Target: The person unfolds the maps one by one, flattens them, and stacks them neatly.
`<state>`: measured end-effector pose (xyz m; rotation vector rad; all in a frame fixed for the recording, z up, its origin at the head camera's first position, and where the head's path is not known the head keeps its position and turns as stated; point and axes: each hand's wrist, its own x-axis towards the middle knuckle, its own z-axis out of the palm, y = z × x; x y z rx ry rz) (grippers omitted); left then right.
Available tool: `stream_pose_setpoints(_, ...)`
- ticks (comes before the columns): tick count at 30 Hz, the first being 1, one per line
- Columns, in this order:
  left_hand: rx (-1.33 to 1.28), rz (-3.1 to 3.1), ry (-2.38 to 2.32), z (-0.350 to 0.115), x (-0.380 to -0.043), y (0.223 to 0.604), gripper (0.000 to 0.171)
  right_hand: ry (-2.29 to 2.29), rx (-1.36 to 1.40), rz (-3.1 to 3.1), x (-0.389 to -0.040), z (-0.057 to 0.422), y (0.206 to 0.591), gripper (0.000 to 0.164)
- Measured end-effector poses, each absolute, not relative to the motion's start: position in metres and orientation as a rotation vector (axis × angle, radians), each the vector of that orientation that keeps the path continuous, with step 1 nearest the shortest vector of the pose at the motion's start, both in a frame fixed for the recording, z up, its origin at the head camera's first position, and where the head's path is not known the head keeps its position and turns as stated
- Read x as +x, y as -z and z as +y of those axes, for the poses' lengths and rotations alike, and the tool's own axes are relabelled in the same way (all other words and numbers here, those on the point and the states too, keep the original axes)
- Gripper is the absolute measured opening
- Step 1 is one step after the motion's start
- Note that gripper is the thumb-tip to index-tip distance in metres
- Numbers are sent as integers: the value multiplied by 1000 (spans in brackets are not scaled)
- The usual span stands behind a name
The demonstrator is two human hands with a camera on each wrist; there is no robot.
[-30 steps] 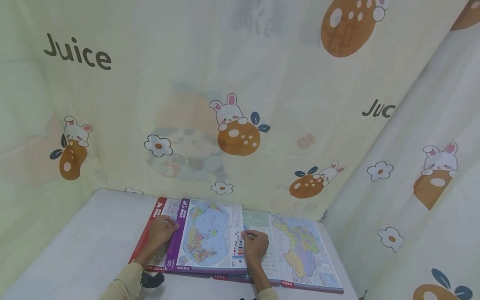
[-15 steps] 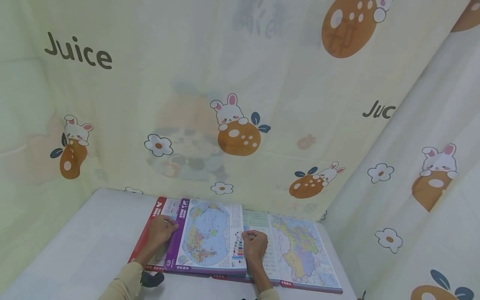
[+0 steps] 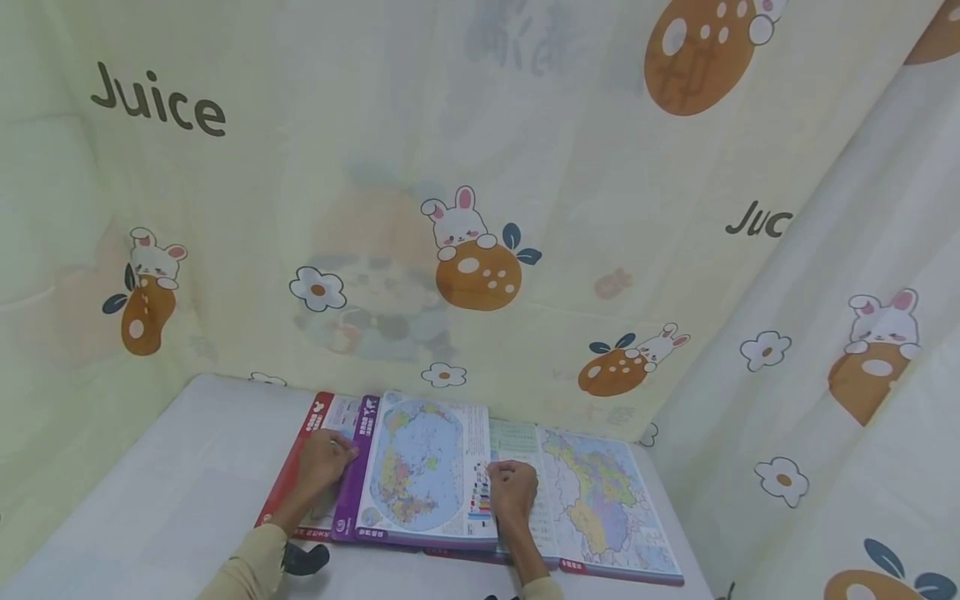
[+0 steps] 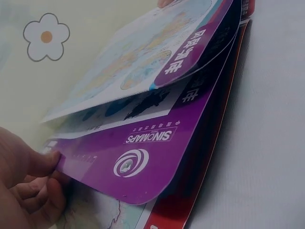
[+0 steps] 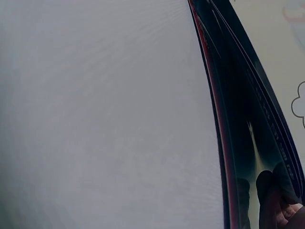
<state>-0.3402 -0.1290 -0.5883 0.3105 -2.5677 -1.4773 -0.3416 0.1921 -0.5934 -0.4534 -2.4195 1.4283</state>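
A folded world map [image 3: 417, 467] with a purple border lies over a red-edged map [image 3: 600, 500]. My left hand [image 3: 324, 460] pinches the purple map's left edge between thumb and fingers. In the left wrist view that purple edge [image 4: 143, 167] bears a SINOMAPS logo, and the printed top panel [image 4: 119, 76] stands raised from it with a gap between. My right hand [image 3: 513, 487] holds the top panel's right edge with curled fingers. In the right wrist view my right fingers [image 5: 269, 195] reach in at the raised, dark-looking panel edge.
Under both maps spreads a white table [image 3: 150, 483]. A pale curtain [image 3: 480, 125] with rabbit and fruit prints hangs close behind the maps, and another curtain [image 3: 847, 375] hangs along the right side. A black strap end [image 3: 306, 558] shows by the left sleeve [image 3: 247, 567].
The world map's top panel has lifted and shifted slightly up and to the right, with my right hand moving a little right. My left hand stays at the purple edge.
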Motion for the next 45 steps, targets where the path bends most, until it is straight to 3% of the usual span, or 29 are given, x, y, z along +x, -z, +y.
stream_pose_setpoints(27, 313, -2560, 1432, -128, -340, 578, 18, -1386, -503, -2321, -348, 223, 579, 9)
stream_pose_setpoints(45, 329, -2611, 1427, -144, -345, 578, 24, -1380, -531, -2267, -351, 278, 568, 14)
